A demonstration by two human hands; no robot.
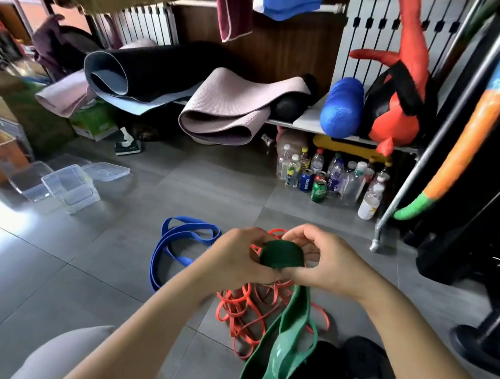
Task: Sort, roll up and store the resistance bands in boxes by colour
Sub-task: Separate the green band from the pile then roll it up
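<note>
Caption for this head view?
Left hand and right hand roll a green band above orange bands and blue bands.

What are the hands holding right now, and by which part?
Both hands grip the green band at its rolled-up end: left hand on the roll's left side, right hand on its right. The unrolled tail hangs loose.

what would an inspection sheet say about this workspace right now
surface: grey tiled floor, glare at left
job's things: green band partly rolled, tail hanging; blue band and orange bands loose on floor; clear boxes open, look empty, lid beside them
clutter: bottles and cans under the shelf
hands: left hand and right hand both grip the green band's rolled end
cables: nothing seen
surroundings: rolled mats on shelf, radiator behind
</note>
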